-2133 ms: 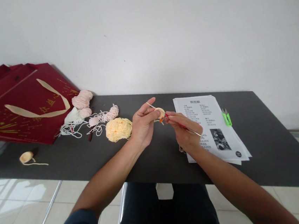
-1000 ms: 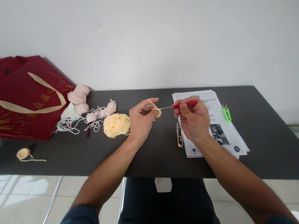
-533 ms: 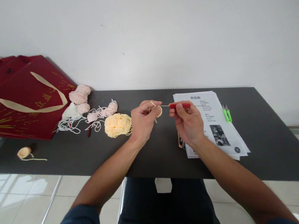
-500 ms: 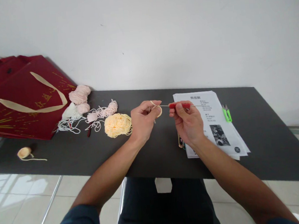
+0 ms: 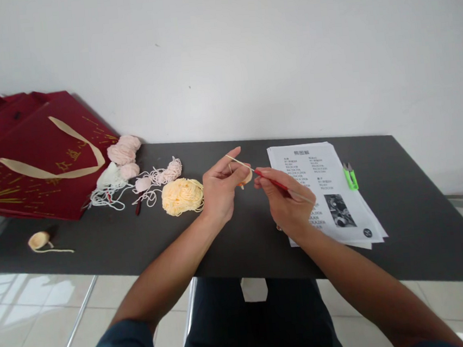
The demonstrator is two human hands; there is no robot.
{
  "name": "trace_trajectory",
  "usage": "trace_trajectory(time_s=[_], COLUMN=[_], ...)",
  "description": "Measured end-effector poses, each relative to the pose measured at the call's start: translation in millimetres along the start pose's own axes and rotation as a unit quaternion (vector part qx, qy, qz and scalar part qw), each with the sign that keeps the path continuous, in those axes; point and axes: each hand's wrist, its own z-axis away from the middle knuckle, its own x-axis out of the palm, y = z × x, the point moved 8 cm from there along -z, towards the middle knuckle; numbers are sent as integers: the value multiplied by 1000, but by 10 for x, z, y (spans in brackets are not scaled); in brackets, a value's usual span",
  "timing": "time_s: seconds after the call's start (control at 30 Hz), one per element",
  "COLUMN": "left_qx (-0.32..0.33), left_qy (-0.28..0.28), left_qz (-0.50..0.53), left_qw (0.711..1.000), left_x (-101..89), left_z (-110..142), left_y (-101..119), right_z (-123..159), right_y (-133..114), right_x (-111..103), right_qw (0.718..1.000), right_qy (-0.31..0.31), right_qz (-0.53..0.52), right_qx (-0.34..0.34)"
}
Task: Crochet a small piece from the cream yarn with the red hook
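My left hand [image 5: 221, 188] is closed on a small pale yellow crochet piece [image 5: 247, 178], mostly hidden behind the fingers. From its raised index finger a strand of yellow yarn [image 5: 237, 162] slants down toward the crochet hook. My right hand [image 5: 289, 198] grips the crochet hook [image 5: 270, 177] by its red handle, the tip meeting the yarn beside the piece and the back end pointing down to the right. A yellow yarn ball [image 5: 182, 196] lies just left of my left hand. Under and beside my right hand are printed pattern sheets [image 5: 312, 187].
Green thread snips [image 5: 350, 177] lie at the sheets' right edge. Pink yarn [image 5: 124, 149], white yarn [image 5: 109, 177] and a dark red hook [image 5: 137, 207] rest at left, by dark red gift bags [image 5: 45, 158]. A small crocheted cup [image 5: 38, 240] with a tail sits on the dark table [image 5: 239, 249].
My right hand has turned over and lowered, tilting the hook from level to slanting. The left index finger has lifted, drawing the yarn out straight. The view has shifted slightly.
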Motion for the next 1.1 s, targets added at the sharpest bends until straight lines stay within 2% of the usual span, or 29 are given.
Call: trace_trajectory(time_s=[0.07, 0.13, 0.23, 0.33, 0.43, 0.53, 0.83, 1.1], left_qx=[-30, -56, -71, -69, -62, -53, -29, -22], left_qy=[-8, -18, -24, -20, -24, -35, -47, -39], left_qz=[43, 71, 89, 85, 72, 55, 16, 8], left_qw=[999, 996, 993, 994, 995, 996, 998, 999], left_x=[16, 40, 59, 61, 71, 82, 78, 47], left_z=[-8, -13, -19, -22, -18, -8, 4, -19], left_y=[-22, -32, -20, -14, -19, -14, 3, 44], right_z=[45, 60, 14, -44, -108, -156, -188, -261], right_y=[-100, -84, 111, 299, 353, 330, 297, 294], right_x=[37, 62, 64, 70, 81, 63, 24, -46], right_qw=[996, 995, 998, 979, 960, 955, 961, 965], right_qy=[-33, -49, -33, -1, 8, 7, -11, 12], right_qz=[30, 26, -56, -162, -226, -250, -247, -218], right_qx=[-76, -84, 15, 121, 162, 161, 128, 147])
